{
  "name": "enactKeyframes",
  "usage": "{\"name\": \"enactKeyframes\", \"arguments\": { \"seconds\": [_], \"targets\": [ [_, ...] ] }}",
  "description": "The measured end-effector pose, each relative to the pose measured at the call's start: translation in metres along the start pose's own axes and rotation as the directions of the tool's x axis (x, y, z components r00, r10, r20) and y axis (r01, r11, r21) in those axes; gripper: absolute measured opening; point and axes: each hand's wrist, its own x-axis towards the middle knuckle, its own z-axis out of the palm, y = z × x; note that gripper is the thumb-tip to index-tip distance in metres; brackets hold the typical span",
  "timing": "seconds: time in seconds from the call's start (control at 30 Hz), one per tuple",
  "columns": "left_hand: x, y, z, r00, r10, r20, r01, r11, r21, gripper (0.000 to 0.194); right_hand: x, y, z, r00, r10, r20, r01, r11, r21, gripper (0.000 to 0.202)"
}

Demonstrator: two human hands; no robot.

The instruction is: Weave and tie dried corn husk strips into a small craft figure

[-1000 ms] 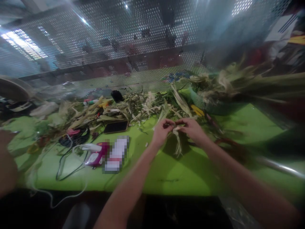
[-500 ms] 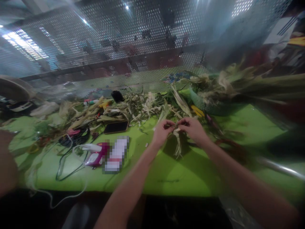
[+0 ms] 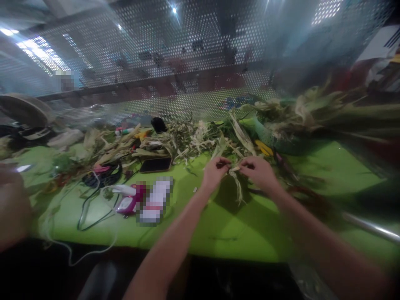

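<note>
Over the green table, my left hand [image 3: 218,170] and my right hand [image 3: 258,170] face each other with a small gap between their fingertips. Both have their fingers pinched together. A small figure of dried corn husk [image 3: 236,183], pale and twisted, hangs between them with thin strands trailing down. The thumb and fingers of each hand close on its upper part; exactly where they grip is blurred. Behind the hands, a long dried husk leaf [image 3: 240,132] leans out of the pile.
A pile of dried husks [image 3: 193,137] spans the back of the green table [image 3: 225,233]. A husk-filled basket [image 3: 271,137] stands right. To the left lie a phone [image 3: 155,165], a magenta glue gun [image 3: 129,201] with a cord and a blurred-out packet [image 3: 155,201]. Another person's arm [image 3: 14,208] shows far left.
My hands have moved slightly apart at the fingertips, with the husk figure still between them. The whole view has shifted a little, and the person's arm at far left has moved.
</note>
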Motion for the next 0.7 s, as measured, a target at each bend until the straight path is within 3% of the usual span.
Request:
{"name": "enactKeyframes", "arguments": {
  "seconds": [0.1,0.2,0.37,0.47,0.63,0.7],
  "targets": [
    [0.001,-0.001,-0.001,1.0,0.004,-0.005,-0.004,1.0,0.009,0.011,0.001,0.002,0.002,0.998,-0.005,0.059,0.009,0.998,-0.068,0.019],
    [0.002,-0.004,-0.002,1.0,0.009,-0.015,-0.009,1.0,0.019,0.011,0.001,0.007,0.005,0.995,0.032,0.098,-0.031,0.999,-0.011,0.016],
    [0.001,-0.002,-0.002,0.999,0.045,-0.026,-0.043,0.996,0.078,0.013,0.001,0.008,0.01,0.939,0.195,0.283,-0.251,0.952,0.173,0.019],
    [-0.001,0.0,-0.002,0.996,0.083,-0.029,-0.079,0.99,0.119,0.014,0.0,0.003,0.012,0.923,0.231,0.307,-0.316,0.91,0.267,0.017],
    [-0.001,-0.003,-0.001,0.991,0.136,-0.015,-0.131,0.977,0.168,0.011,0.002,-0.003,0.013,0.939,0.244,0.241,-0.325,0.857,0.399,0.068],
    [-0.001,-0.004,0.0,0.989,0.149,-0.004,-0.145,0.971,0.188,0.01,0.003,-0.003,0.014,0.946,0.243,0.216,-0.315,0.85,0.423,0.075]
  ]
}}
